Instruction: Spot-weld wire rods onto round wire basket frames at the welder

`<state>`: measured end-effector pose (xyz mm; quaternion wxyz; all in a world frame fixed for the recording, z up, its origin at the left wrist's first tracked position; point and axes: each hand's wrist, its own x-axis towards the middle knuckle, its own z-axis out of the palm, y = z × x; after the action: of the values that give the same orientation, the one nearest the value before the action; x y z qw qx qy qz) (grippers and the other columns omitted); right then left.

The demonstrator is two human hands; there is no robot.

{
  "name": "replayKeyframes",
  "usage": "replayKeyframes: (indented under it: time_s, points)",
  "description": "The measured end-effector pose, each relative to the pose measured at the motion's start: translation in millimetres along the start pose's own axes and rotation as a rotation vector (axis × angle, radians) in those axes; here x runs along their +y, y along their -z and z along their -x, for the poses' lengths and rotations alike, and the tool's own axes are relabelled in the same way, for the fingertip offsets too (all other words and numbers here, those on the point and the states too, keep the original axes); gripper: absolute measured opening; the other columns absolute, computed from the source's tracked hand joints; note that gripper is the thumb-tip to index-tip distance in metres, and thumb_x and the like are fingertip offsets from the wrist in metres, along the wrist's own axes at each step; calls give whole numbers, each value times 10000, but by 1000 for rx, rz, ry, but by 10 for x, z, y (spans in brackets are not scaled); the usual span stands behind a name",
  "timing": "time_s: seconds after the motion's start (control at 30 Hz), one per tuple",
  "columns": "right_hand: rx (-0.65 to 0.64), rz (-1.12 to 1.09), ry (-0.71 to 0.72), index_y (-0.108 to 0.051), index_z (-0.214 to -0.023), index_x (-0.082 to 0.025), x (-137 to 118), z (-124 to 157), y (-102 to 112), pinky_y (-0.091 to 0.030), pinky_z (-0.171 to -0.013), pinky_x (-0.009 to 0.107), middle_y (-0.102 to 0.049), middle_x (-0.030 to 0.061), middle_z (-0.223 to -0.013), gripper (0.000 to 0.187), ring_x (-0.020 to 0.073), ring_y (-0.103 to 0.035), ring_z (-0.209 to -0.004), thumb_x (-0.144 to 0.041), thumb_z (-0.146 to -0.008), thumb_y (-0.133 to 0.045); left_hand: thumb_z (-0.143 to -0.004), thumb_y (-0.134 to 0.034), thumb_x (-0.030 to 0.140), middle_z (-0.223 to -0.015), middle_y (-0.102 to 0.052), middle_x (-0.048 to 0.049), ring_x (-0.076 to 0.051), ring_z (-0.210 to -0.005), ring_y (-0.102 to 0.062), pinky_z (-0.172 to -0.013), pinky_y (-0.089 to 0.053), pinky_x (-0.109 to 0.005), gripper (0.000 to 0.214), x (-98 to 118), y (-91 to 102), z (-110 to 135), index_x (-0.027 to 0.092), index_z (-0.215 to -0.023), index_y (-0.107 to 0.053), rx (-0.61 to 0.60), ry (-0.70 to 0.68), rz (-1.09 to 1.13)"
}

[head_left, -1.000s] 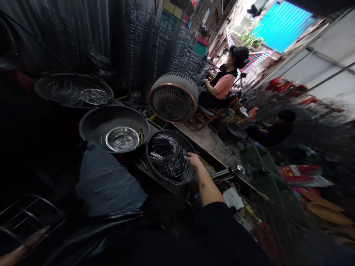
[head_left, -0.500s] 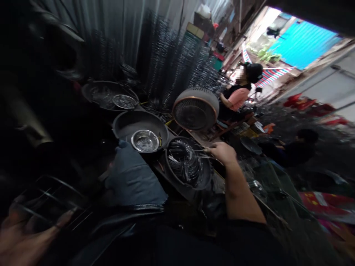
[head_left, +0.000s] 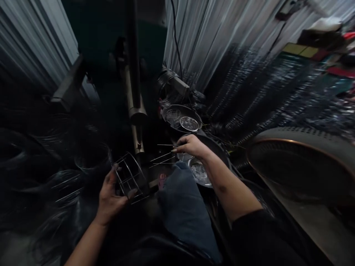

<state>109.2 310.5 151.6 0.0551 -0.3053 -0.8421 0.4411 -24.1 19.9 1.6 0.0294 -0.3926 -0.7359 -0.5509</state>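
My left hand (head_left: 111, 201) grips a small open frame of bent metal wire (head_left: 129, 175) by its near side, thumb and fingers on its bars. Thin straight metal wires (head_left: 163, 157) stick out leftward from the pinched fingers of my right hand (head_left: 191, 146). Their tips reach towards the frame, with a gap still visible between. Beyond both hands a dark upright post (head_left: 134, 74) ends in a narrow tip. Below my right forearm, a shiny metal bowl (head_left: 201, 173) sits in a dark basin (head_left: 219, 149), partly covered by the arm.
Another round pan (head_left: 199, 117) holds wire pieces and a shiny dish (head_left: 189, 123). A big grey fan (head_left: 299, 170) stands at right. Dark stacks of wirework (head_left: 249, 81) line the corrugated wall (head_left: 191, 37). More wirework (head_left: 66, 181) lies at left. My jeans-clad leg (head_left: 185, 210) is between my arms.
The view has swung left. My right hand has moved from the basin of wires towards the left hand, carrying thin wires. My left hand still holds the wire frame, now nearer the middle.
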Motion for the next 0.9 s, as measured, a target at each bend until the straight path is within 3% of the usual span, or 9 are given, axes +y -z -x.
replayKeyframes:
  time_s: [0.1,0.27,0.53,0.9]
  points:
    - [-110,-91,-17,-732,-701,-134,-55,-217,-182,-386,-509,214,-585,-19,-512,325,102,-504,-519,-410,-549,-807,-663,-785,398,-1395,-443,-120,-306,-1252,-490,-1061,-402,-501,969,-58,-7,-71,296,-1479,-271,-32,10,-19]
    - [-119,-209,-41,-704,-648,-134,-41,-375,-289,-388,-489,205,-589,-17,-512,327,101,-519,-511,-391,-498,-839,-663,-786,393,-1386,-446,-107,-298,-1244,-497,-1055,-411,-494,974,-123,-67,-213,309,-1480,-263,-41,2,-41]
    - [-92,-270,-76,-668,-603,-141,-66,-464,-314,-413,-488,218,-603,-11,-501,288,109,-540,-485,-331,-474,-842,-649,-796,399,-1378,-465,-87,-297,-1248,-492,-1064,-413,-489,963,-95,-86,-369,306,-1469,-298,-5,-25,-71]
    - [-94,-244,-19,-667,-599,-136,-141,-564,-264,-410,-480,218,-600,-13,-507,301,103,-529,-483,-352,-476,-837,-643,-803,406,-1412,-438,-95,-291,-1266,-482,-1085,-399,-457,990,-159,-109,-507,293,-1476,-280,0,-39,-51]
